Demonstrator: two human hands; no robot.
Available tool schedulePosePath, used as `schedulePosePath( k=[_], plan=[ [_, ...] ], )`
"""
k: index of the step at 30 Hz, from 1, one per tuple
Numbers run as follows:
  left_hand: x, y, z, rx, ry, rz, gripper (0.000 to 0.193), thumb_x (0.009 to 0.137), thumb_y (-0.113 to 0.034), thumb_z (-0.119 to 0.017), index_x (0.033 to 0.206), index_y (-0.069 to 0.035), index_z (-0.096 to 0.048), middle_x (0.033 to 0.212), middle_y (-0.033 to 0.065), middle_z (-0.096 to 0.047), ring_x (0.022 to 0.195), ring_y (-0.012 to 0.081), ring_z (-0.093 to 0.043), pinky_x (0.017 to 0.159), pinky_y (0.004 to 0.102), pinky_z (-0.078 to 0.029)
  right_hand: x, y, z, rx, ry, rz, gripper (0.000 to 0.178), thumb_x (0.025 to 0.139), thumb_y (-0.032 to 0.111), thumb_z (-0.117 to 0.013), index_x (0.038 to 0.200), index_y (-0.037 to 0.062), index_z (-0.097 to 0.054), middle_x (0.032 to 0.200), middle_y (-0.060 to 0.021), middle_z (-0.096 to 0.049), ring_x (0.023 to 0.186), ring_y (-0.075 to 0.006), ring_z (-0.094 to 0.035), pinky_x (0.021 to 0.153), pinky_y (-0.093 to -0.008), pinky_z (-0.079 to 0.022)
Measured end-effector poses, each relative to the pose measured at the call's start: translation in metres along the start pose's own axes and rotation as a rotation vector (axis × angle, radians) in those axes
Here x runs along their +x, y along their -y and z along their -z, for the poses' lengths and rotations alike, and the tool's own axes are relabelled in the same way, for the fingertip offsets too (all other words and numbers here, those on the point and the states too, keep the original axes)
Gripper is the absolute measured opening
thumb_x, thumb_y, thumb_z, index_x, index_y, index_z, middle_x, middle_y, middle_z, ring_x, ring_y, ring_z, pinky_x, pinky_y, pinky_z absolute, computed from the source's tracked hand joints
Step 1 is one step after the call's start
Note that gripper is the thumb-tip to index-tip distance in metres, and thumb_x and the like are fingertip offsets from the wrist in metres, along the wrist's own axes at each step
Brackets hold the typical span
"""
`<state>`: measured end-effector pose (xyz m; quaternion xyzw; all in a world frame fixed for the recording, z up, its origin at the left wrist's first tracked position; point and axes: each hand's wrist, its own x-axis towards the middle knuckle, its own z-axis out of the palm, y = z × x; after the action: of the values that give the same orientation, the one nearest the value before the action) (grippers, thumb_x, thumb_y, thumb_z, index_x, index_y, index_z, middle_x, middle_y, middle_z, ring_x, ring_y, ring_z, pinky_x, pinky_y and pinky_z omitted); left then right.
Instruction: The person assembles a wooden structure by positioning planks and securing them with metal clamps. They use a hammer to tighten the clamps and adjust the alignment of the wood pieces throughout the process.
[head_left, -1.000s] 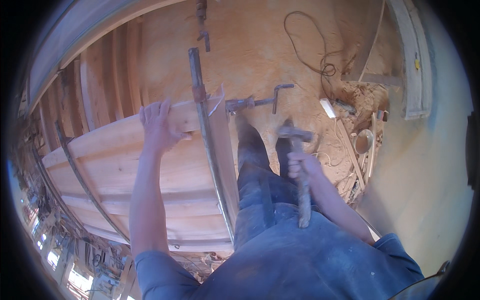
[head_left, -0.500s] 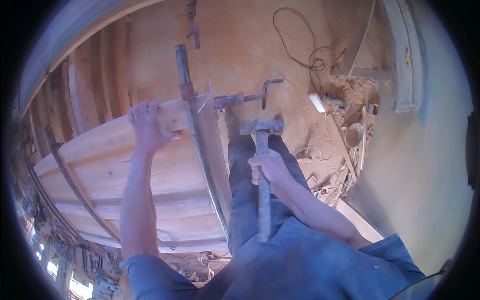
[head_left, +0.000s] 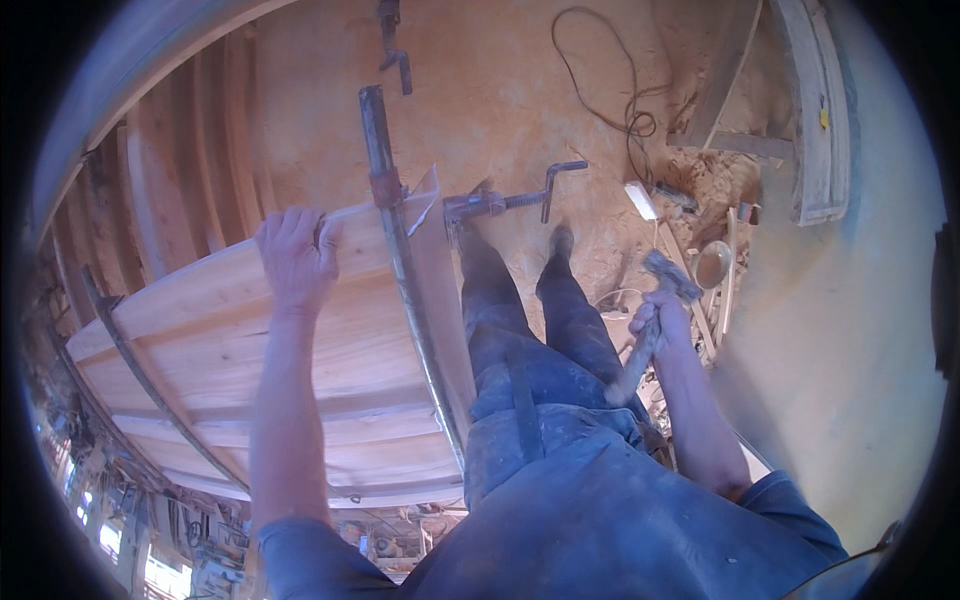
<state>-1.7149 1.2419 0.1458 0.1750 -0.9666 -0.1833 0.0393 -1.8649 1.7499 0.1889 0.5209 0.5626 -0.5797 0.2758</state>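
My right hand (head_left: 668,318) is closed round the handle of a worn hammer (head_left: 671,277), held out to the right of my legs with its head pointing away from me. My left hand (head_left: 297,258) grips the far edge of a large, pale wooden panel (head_left: 310,355) made of joined boards, its fingertips curled over that edge. A long metal bar clamp (head_left: 400,240) crosses the panel's right end. Its threaded screw with a bent crank handle (head_left: 566,180) sticks out to the right.
Another clamp bar (head_left: 165,385) crosses the panel's left part. Several boards (head_left: 185,160) stand behind it. A cord (head_left: 632,85) loops over the dusty floor. Wood strips (head_left: 727,285), shavings and a round container (head_left: 711,264) lie to the right, near a weathered frame (head_left: 820,150).
My right hand has swung the hammer from in front of my body out to the right and tilted it. The left hand has shifted slightly, its thumb drawn in nearer the panel's edge.
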Motion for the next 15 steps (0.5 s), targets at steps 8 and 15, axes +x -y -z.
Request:
schedulePosePath(
  k=[8, 15],
  plan=[
    [0.006, -0.002, -0.007, 0.097, -0.117, 0.019, 0.031, 0.102, -0.033, -0.055, 0.082, -0.012, -0.066, 0.084, 0.008, -0.063, 0.086, 0.0314, -0.058, 0.081, 0.0452, -0.041, -0.115, -0.08, -0.129, -0.389, 0.457, -0.236, 0.017, 0.086, -0.002, -0.063, 0.085, 0.008, -0.05, 0.066, -0.0037, -0.049, 0.048, -0.0162, -0.049, 0.044, -0.0325, -0.04],
    [0.012, -0.001, -0.011, 0.152, -0.021, 0.041, 0.04, 0.107, -0.033, -0.046, 0.078, -0.011, -0.063, 0.078, 0.008, -0.061, 0.082, 0.0306, -0.058, 0.077, 0.045, -0.04, -0.109, -0.098, -0.134, -0.479, 0.551, -0.256, 0.015, 0.083, 0.002, -0.066, 0.089, 0.0047, -0.052, 0.063, -0.006, -0.053, 0.046, -0.017, -0.052, 0.044, -0.0329, -0.045]
  ],
)
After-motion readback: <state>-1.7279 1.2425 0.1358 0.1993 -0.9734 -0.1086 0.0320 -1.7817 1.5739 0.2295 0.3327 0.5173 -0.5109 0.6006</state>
